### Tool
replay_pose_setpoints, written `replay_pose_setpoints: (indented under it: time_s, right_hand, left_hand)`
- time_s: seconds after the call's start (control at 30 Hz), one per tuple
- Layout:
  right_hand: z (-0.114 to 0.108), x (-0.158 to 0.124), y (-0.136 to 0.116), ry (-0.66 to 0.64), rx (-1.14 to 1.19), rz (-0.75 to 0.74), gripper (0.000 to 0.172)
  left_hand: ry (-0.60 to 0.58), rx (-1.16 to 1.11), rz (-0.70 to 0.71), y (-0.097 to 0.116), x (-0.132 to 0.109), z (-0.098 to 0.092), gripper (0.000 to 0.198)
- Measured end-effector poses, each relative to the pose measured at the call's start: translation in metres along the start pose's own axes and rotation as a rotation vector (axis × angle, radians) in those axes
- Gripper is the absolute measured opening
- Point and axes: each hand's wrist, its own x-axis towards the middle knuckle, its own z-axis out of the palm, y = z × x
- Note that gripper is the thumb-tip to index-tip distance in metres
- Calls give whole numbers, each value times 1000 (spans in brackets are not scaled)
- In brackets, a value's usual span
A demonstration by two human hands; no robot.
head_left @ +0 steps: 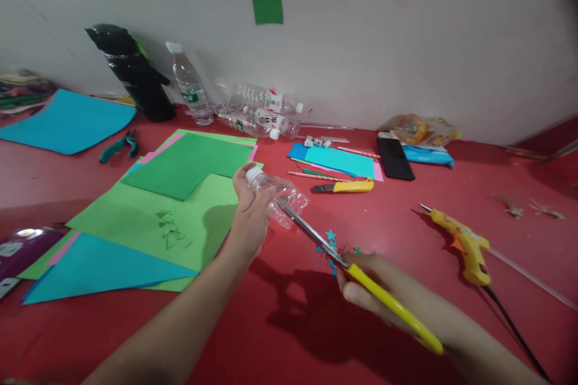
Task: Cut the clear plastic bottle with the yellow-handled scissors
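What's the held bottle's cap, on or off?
On: a white cap sits atop the clear bottle in the left hand.

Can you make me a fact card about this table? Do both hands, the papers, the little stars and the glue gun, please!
Left hand: holding a clear bottle piece with a white cap
Right hand: holding yellow-handled scissors, blades at the bottle piece
Papers: green, blue and pink sheets, mostly left
Stars: tiny, colourful, near the scissors
Glue gun: yellow, lying on the red table, right side
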Motion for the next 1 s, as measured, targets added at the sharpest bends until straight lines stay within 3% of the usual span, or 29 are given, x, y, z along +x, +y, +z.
replay_pose_setpoints:
  time_s: [0.77, 1.0]
  right_hand:
    - [1, 2, -1, 29, -12, -15, 60]
    - [5, 1, -4, 36, 101, 3, 56]
  left_hand:
    - [29, 49, 29, -5, -1, -3, 49]
    - [32, 74, 72, -5, -1, -4, 48]
